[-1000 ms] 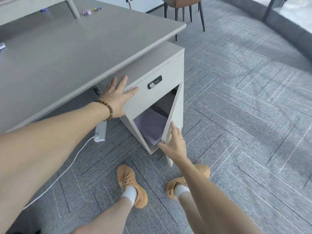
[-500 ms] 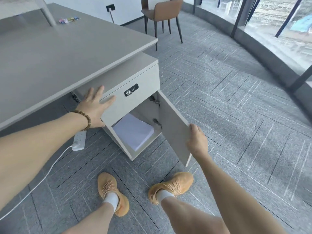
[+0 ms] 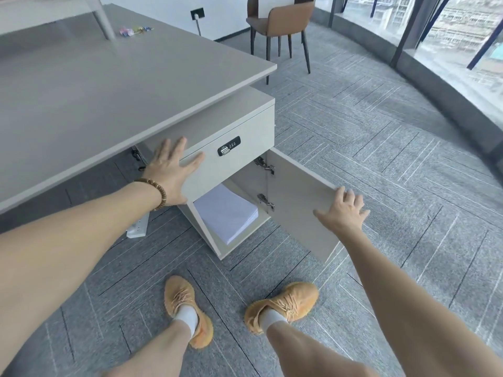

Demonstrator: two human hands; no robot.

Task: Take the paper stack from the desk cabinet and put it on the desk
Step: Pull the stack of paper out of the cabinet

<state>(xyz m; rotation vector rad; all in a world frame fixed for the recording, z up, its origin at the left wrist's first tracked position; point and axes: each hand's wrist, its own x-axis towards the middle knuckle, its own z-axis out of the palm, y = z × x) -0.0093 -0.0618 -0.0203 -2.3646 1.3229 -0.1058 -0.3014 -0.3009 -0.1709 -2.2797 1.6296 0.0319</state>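
Inside the boxy cabinet (image 3: pixel 231 170) lies a flat white paper stack (image 3: pixel 227 213); left hand (image 3: pixel 170 170) splayed; right hand (image 3: pixel 344 210) grips its smooth door (image 3: pixel 296 202).

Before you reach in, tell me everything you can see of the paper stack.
The paper stack is a thick ream of plain white sheets, squared up, lying flat on the floor of the open cabinet compartment below the locked drawer. Its far end is hidden under the drawer front. Nothing rests on it; neither hand touches it.

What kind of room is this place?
Probably an office: a large grey desk with a lockable cabinet holding a paper stack, a visitor chair, and grey carpet tiles.
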